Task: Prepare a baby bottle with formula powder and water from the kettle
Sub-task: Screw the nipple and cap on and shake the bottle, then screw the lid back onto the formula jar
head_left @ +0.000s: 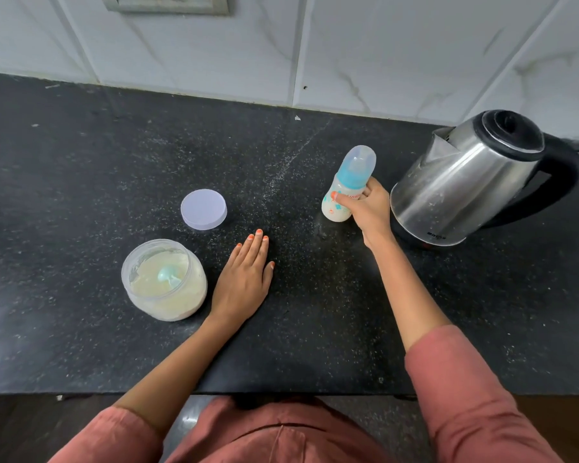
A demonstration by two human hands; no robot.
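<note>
Seemingly near the end, the right hand [365, 208] wraps the capped baby bottle [346, 190], milky inside, just beside the kettle [475, 182]; the left hand [244, 279] lies flat and empty on the counter [315, 312], between the bottle and the open formula jar [164, 279]. To finish well, keep the grip low on the body, hold the bottle upright, and check that the collar is tight before shaking.

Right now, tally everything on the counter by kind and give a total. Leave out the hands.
Bottle: 1
Kettle: 1
Jar: 1
Lid: 1
Scoop: 1, inside the jar
Total: 5
</note>
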